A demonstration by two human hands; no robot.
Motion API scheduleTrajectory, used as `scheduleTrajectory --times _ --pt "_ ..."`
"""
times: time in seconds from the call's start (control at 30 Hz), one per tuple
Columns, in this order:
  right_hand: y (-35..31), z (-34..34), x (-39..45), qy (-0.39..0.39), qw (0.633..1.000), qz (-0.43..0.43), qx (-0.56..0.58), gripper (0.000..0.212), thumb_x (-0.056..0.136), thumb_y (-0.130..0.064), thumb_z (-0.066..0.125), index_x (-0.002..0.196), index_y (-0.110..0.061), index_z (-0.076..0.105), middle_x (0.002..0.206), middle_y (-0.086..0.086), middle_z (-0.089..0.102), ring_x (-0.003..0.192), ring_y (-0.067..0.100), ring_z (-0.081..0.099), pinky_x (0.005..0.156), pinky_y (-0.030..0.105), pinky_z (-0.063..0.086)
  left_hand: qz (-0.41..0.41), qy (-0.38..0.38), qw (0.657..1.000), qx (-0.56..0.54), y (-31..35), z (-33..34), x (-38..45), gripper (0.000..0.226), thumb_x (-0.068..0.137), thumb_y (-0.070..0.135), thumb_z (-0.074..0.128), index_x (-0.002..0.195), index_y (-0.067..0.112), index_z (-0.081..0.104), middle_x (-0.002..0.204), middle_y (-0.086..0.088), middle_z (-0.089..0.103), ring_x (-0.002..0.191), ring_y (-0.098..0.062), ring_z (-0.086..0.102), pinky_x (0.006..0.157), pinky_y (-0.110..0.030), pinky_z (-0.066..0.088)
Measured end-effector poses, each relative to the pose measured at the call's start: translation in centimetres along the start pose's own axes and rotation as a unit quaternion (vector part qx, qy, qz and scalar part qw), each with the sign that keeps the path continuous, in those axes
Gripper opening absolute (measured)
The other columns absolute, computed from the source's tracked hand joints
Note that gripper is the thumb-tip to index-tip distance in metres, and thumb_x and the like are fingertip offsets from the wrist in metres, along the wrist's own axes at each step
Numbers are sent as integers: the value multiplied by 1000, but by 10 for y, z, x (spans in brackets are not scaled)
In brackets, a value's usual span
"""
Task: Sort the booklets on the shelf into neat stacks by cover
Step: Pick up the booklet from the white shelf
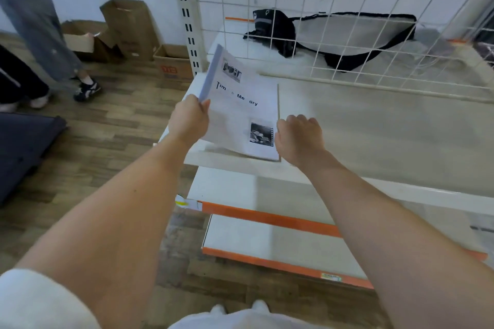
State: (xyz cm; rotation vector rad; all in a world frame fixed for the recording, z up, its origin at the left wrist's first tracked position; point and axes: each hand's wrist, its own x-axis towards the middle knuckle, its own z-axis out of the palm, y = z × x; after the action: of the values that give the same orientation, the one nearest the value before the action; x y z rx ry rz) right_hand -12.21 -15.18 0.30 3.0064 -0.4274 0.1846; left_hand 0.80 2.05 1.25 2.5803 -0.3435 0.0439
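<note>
A white booklet (240, 112) with black lettering and two black-and-white photos on its cover is tilted over the left end of the white shelf (374, 125). Its left edge is lifted and its right edge rests low near the shelf. My left hand (188, 117) grips the booklet's left edge, thumb on the cover. My right hand (298, 136) is at the booklet's right edge, fingers curled loosely against it; whether it grips the edge is unclear. I cannot tell whether other booklets lie underneath.
A white wire grid (347, 21) closes the shelf's back; a black and grey bag (347, 35) lies behind it. Lower shelves with orange edges (267, 218) jut out below. Cardboard boxes (128, 29) and two people's legs (40, 35) are on the wooden floor at left.
</note>
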Motion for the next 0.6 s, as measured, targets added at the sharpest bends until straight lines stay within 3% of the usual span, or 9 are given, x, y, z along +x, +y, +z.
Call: scheduleTrajectory --times 0.17,0.3,0.43,0.53,0.6 --pt "-16 -5 -1 65 997 -37 28 12 90 -13 41 94 -8 51 93 11 61 90 32 52 69 33 23 -28 45 993 -109 -15 -19 -24 29 99 33 34 89 7 44 94 -17 55 79 -33 48 63 -36 36" --pt "-41 -10 2 145 985 -91 33 7 82 -8 54 85 -3 59 76 14 63 73 35 58 62 34 28 -81 106 982 -135 -40 -41 -52 27 99 30 34 88 6 41 86 -10 47 76 -24 41 61 -29 27" --pt "-89 -16 -1 146 978 -148 1 12 71 -11 67 80 -4 61 71 12 65 66 31 60 59 33 39 -139 148 967 -153 -94 -61 -96 26 99 29 36 90 7 45 87 -10 48 79 -22 42 60 -27 24" --pt "-139 -14 -13 136 964 -224 39 13 71 -9 64 82 -4 61 72 13 64 66 31 59 60 33 37 -206 174 947 -174 -134 -67 -141 25 100 29 35 90 9 45 78 -3 47 79 -19 43 57 -28 30" --pt "-174 -9 -25 125 950 -284 42 16 72 -12 64 86 -6 61 76 10 65 68 30 59 61 32 38 -259 199 928 -183 -159 -70 -174 23 100 28 35 91 9 44 72 6 42 79 -17 42 47 -12 31"
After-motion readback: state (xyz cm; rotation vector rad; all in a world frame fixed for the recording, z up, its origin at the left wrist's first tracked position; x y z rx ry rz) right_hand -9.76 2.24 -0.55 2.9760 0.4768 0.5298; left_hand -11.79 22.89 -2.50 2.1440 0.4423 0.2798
